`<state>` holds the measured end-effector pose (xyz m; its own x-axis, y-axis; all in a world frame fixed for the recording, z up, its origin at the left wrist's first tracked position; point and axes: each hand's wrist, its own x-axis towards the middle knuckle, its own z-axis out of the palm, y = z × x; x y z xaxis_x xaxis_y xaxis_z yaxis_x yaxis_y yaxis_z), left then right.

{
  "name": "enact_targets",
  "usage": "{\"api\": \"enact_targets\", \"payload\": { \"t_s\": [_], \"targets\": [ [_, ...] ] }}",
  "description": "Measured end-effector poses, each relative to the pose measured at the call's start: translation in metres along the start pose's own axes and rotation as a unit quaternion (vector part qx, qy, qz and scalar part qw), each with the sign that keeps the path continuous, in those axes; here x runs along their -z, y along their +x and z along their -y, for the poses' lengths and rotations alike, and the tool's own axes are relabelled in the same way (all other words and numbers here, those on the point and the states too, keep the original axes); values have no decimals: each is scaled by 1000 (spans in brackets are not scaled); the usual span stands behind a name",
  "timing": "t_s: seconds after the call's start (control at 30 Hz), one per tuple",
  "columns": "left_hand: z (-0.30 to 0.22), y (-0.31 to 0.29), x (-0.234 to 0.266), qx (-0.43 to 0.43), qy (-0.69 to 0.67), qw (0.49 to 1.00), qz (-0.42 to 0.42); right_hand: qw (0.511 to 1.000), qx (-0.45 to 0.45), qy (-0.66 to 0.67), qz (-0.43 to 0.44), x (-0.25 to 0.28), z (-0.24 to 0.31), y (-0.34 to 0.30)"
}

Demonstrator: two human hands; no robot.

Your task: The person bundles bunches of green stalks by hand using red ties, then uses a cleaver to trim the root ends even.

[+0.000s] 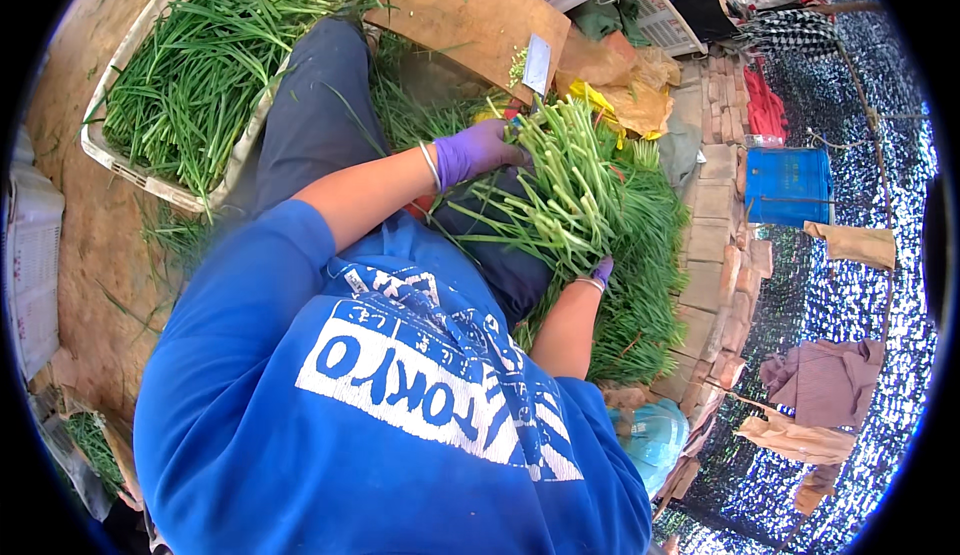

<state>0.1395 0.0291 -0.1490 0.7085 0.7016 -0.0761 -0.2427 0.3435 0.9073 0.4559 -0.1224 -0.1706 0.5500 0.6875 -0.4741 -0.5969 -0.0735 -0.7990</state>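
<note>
A thick bunch of garlic chives (570,190) lies across my lap, its pale stalk ends pointing up and to the left. My left hand (478,152), in a purple glove, is closed at the bunch's left side, with its fingertips partly hidden by stalks. My right hand (602,273), also gloved in purple, curls under the near right side of the bunch; most of it is covered by leaves. Just beyond the bunch, a knife with a pale flat blade (537,63) lies at the edge of a wooden board (470,15), beside small trimmed bits (518,67).
A white crate (95,145) heaped with more chives (200,85) stands at the left. Loose chives (645,285) are piled to my right, next to a low brick edge (705,255). Farther right are a blue bucket (790,185) and dark netting (830,305). Crumpled plastic (640,85) lies ahead.
</note>
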Motion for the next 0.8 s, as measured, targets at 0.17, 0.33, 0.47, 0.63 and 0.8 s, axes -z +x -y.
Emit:
{"api": "enact_targets", "payload": {
  "t_s": [0.17, 0.33, 0.47, 0.63, 0.8],
  "targets": [
    [-3, -17, 14, -55, 18, 995, -81, 1000, 4, -9, -5, -4, 2, -3],
    [-46, -35, 73, -160, 229, 952, -122, 1000, 4, 1, -5, 2, -3, -7],
    [-86, -64, 136, -181, 398, 687, -581, 1000, 4, 6, -10, 7, -6, -9],
    [-68, -48, 110, -56, 349, 842, -409, 1000, 4, 2, -17, 7, -5, -12],
    [-18, -3, 32, -224, 365, 904, -16, 1000, 3, -7, -27, 3, -1, -17]
  ]
}}
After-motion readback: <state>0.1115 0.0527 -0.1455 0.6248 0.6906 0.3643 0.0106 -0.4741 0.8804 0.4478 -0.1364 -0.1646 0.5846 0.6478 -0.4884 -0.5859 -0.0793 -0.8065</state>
